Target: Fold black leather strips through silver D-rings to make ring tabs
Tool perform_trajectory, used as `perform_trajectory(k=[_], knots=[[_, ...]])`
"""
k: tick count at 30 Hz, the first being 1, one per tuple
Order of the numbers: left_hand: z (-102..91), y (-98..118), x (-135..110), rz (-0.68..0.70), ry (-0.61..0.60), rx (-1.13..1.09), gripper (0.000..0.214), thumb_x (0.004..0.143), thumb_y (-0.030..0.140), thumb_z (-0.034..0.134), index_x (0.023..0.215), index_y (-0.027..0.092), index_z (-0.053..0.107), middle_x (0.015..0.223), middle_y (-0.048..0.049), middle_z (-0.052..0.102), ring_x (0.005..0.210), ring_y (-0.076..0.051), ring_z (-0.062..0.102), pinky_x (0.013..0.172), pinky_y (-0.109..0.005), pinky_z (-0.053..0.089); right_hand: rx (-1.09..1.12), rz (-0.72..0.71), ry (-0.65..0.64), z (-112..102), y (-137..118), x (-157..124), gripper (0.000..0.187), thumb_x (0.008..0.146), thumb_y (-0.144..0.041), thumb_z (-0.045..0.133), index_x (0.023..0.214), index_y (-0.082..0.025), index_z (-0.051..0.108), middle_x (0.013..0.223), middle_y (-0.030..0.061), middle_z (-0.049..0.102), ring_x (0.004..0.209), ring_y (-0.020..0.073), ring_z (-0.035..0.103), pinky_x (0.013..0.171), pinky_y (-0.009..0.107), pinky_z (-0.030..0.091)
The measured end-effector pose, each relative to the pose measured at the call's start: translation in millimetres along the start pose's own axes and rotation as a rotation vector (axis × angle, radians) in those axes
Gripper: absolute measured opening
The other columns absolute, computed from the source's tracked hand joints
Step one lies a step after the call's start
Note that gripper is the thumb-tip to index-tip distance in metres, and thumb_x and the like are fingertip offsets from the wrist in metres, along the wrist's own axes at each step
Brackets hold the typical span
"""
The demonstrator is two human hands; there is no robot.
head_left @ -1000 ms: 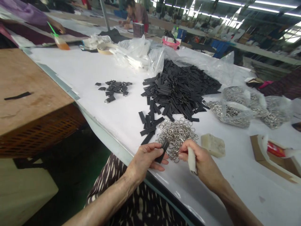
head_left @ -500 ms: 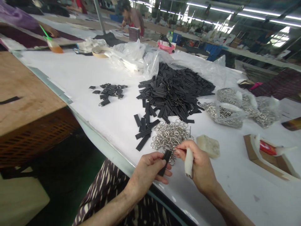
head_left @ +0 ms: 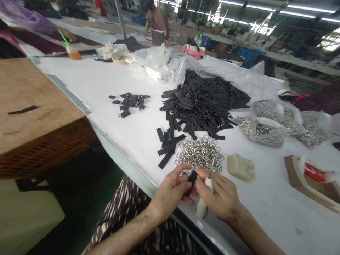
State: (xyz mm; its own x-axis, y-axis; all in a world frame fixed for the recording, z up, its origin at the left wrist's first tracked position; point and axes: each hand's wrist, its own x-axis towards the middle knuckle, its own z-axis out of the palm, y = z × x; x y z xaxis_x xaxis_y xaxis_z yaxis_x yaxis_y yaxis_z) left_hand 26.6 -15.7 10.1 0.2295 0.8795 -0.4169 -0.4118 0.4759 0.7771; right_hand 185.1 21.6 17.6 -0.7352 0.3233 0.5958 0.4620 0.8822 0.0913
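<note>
My left hand (head_left: 171,189) is closed on a short black strip (head_left: 191,182), pinching it between thumb and fingers. My right hand (head_left: 221,194) meets it at the strip's upper end, where a bit of shiny metal, seemingly a ring, shows between the fingertips. Tucked in the right hand is a white-handled awl (head_left: 202,208), its thin metal shank pointing up and away. Just beyond both hands lies a heap of silver metal rings (head_left: 202,152). Behind it spreads a big pile of black strips (head_left: 205,101), with several loose ones at its near left.
Black tabs with rings (head_left: 130,102) lie to the left on the white table (head_left: 106,124). On the right are a wax-like block (head_left: 241,167), an open cardboard box (head_left: 299,179) and plastic bags of rings (head_left: 268,129). Plastic sheeting (head_left: 156,62) lies behind. Other people are further back.
My right hand has moved left to the strip and now touches its upper end. The awl has swung more upright in the hand. The view has shifted slightly left.
</note>
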Motion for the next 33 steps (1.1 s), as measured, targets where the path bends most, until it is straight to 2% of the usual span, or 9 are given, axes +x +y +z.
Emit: perform_trajectory(k=[4, 10, 14, 18, 23, 29, 33], knots=[[-3.5, 0.3, -0.2, 0.009, -0.076, -0.038, 0.057, 0.075, 0.011, 0.056, 0.129, 0.021, 0.039, 0.068, 0.0039, 0.061, 0.062, -0.011, 0.059, 0.058, -0.024, 0.052, 0.011, -0.013, 0.007, -1.2, -0.2, -0.9, 0.014, 0.079, -0.007, 0.052, 0.081, -0.019, 0.058, 0.091, 0.0135, 0.071, 0.084, 0.0228, 0.067, 0.064, 0.033, 0.054], [-6.8, 8.0, -1.3, 0.011, -0.137, -0.021, 0.054, 0.075, 0.011, 0.056, 0.127, 0.02, 0.044, 0.065, 0.004, 0.06, 0.059, -0.012, 0.06, 0.057, -0.026, 0.054, -0.012, -0.008, 0.037, 4.2, -0.3, -0.7, 0.015, 0.082, -0.007, 0.049, 0.076, -0.018, 0.058, 0.092, 0.013, 0.071, 0.088, 0.0203, 0.066, 0.067, 0.031, 0.055], [-7.2, 9.5, -1.6, 0.028, -0.153, -0.019, 0.062, 0.076, 0.01, 0.055, 0.133, 0.023, 0.035, 0.065, 0.0035, 0.061, 0.062, -0.014, 0.061, 0.056, -0.027, 0.053, 0.008, 0.041, 0.074, 6.8, 0.1, -1.5, 0.015, 0.085, -0.011, 0.047, 0.077, -0.016, 0.058, 0.091, 0.0156, 0.071, 0.083, 0.0202, 0.067, 0.064, 0.03, 0.055], [-8.7, 7.3, -0.9, 0.046, -0.174, -0.007, 0.053, 0.076, 0.011, 0.055, 0.127, 0.019, 0.044, 0.067, 0.0011, 0.062, 0.065, -0.015, 0.061, 0.056, -0.026, 0.052, 0.035, 0.104, 0.038, 6.5, -0.1, -2.3, 0.019, 0.086, -0.011, 0.044, 0.078, -0.017, 0.059, 0.09, 0.0135, 0.071, 0.068, 0.0159, 0.065, 0.058, 0.027, 0.055], [-10.0, 8.6, -0.9, 0.061, -0.142, 0.035, 0.052, 0.076, 0.009, 0.053, 0.126, 0.023, 0.042, 0.065, 0.0036, 0.06, 0.061, -0.012, 0.059, 0.055, -0.024, 0.051, 0.0, 0.049, 0.051, 7.1, -1.6, 1.1, 0.02, 0.085, -0.012, 0.044, 0.075, -0.019, 0.06, 0.086, 0.0113, 0.071, 0.077, 0.0173, 0.066, 0.063, 0.028, 0.056], [-6.7, 10.7, -1.8, 0.018, -0.136, 0.049, 0.035, 0.075, 0.009, 0.052, 0.107, 0.02, 0.045, 0.072, 0.0001, 0.064, 0.061, -0.012, 0.058, 0.053, -0.024, 0.05, 0.001, -0.018, 0.058, 7.6, -2.0, 4.6, 0.019, 0.082, -0.006, 0.047, 0.074, -0.016, 0.06, 0.086, 0.0141, 0.071, 0.082, 0.0224, 0.068, 0.063, 0.032, 0.057], [-5.4, 9.5, -2.3, 0.007, -0.112, 0.059, 0.026, 0.075, 0.009, 0.052, 0.097, 0.019, 0.044, 0.071, -0.0002, 0.063, 0.061, -0.012, 0.058, 0.052, -0.023, 0.049, 0.077, 0.059, 0.054, 7.4, -2.8, 1.1, 0.015, 0.083, -0.008, 0.048, 0.081, -0.016, 0.06, 0.093, 0.0158, 0.07, 0.081, 0.0215, 0.067, 0.064, 0.031, 0.056]])
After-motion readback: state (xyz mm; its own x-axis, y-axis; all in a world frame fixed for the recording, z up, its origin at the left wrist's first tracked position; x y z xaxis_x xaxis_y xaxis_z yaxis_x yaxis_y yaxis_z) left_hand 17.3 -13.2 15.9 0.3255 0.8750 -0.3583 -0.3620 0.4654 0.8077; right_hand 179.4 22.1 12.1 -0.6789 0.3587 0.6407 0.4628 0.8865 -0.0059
